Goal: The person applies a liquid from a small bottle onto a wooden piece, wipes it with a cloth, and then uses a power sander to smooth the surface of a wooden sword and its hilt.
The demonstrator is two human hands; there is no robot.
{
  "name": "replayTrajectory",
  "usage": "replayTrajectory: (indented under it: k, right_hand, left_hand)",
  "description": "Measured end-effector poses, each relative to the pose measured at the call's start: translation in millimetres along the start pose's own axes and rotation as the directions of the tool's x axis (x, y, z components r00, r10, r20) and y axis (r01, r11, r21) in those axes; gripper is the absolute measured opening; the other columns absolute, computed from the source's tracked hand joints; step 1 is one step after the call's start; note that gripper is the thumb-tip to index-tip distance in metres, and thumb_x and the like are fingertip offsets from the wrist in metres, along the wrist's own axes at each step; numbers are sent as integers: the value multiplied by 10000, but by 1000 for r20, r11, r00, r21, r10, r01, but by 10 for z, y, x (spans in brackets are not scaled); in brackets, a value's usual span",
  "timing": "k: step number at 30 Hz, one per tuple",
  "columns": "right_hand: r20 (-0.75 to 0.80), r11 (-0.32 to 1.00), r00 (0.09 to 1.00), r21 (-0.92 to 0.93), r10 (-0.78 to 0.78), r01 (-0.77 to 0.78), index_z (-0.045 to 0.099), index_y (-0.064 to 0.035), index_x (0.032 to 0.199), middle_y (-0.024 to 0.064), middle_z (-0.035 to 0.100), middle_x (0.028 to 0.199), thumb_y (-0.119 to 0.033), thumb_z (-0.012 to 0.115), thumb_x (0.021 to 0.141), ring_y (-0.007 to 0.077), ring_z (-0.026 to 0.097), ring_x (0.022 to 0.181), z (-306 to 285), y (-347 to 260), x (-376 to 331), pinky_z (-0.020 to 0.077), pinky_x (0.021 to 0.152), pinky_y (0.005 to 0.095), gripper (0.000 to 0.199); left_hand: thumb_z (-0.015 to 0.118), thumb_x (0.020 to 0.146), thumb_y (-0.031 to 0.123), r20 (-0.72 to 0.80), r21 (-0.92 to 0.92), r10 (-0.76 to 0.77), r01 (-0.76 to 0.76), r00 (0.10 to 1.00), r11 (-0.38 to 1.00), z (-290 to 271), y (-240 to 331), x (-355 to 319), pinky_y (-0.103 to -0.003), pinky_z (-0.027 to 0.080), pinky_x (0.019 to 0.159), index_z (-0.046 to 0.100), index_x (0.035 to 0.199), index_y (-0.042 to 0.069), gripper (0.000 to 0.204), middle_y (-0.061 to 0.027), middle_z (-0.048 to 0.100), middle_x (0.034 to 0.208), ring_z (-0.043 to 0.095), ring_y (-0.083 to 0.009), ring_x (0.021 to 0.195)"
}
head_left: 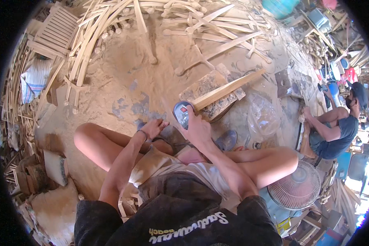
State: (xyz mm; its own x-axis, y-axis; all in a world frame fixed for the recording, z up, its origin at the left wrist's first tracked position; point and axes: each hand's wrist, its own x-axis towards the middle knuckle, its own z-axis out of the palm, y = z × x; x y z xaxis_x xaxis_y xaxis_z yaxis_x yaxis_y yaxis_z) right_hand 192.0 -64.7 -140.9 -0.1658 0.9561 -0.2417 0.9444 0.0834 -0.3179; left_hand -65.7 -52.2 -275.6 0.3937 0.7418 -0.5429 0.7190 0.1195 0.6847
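My right hand (199,130) is wrapped round a grey power sander (181,116) with a red mark on its top. Just beyond the sander, a pale tapered wooden piece (229,89) lies slantwise across a worn, stained block (212,84). Its near end meets the sander, though the exact contact is hidden. To the left, my left hand (152,128) hovers over my crossed legs, its fingers loosely bent and apart, with nothing visible in them. A dark band circles that wrist.
Curved wooden pieces (86,53) and long legs (221,30) are heaped on the dusty floor ahead. Right of the block lie a clear plastic bag (263,117) and another block (293,83). A fan (296,184) stands by my right knee; a co-worker (336,127) sits beyond.
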Motion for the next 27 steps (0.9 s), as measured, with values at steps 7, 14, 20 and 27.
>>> replayTrajectory:
  k: [7, 14, 20, 27]
  right_hand:
    - [-2, 994, 999, 100, 45, -44, 413, -71, 1559, 306, 743, 993, -433, 811, 913, 462, 770, 903, -114, -60, 271, 622, 785, 542, 841]
    - [17, 990, 998, 130, 61, -63, 403, -60, 1561, 311, 748, 1003, -411, 804, 903, 479, 765, 933, -20, 17, 154, 611, 826, 559, 847]
    - [-25, 984, 992, 136, 123, -118, 410, -92, 1569, 285, 761, 1008, -439, 813, 901, 466, 766, 956, -27, 179, 198, 597, 854, 562, 854]
    - [-3, 991, 997, 105, 82, -81, 412, -67, 1543, 272, 762, 948, -423, 816, 897, 446, 778, 880, 3, 189, 34, 622, 779, 536, 841]
  left_hand:
    - [447, 1128, 620, -24, 42, 38, -37, 999, 998, -23, 59, -31, -530, 518, 913, 673, 1049, -65, 725, -338, 710, 1023, 673, -521, 1038]
    - [449, 1132, 606, -54, 21, 96, -95, 994, 995, 46, -107, 61, -534, 521, 901, 675, 1070, -56, 702, -339, 707, 1019, 674, -521, 1026]
    - [436, 1150, 544, 21, 103, 10, -12, 1000, 995, 27, -136, 91, -503, 532, 975, 705, 1228, -23, 632, -315, 740, 1137, 703, -464, 1112]
    - [465, 1134, 572, -82, 48, 68, -64, 994, 997, 2, -62, 73, -536, 513, 880, 668, 984, -59, 680, -344, 691, 953, 677, -511, 975]
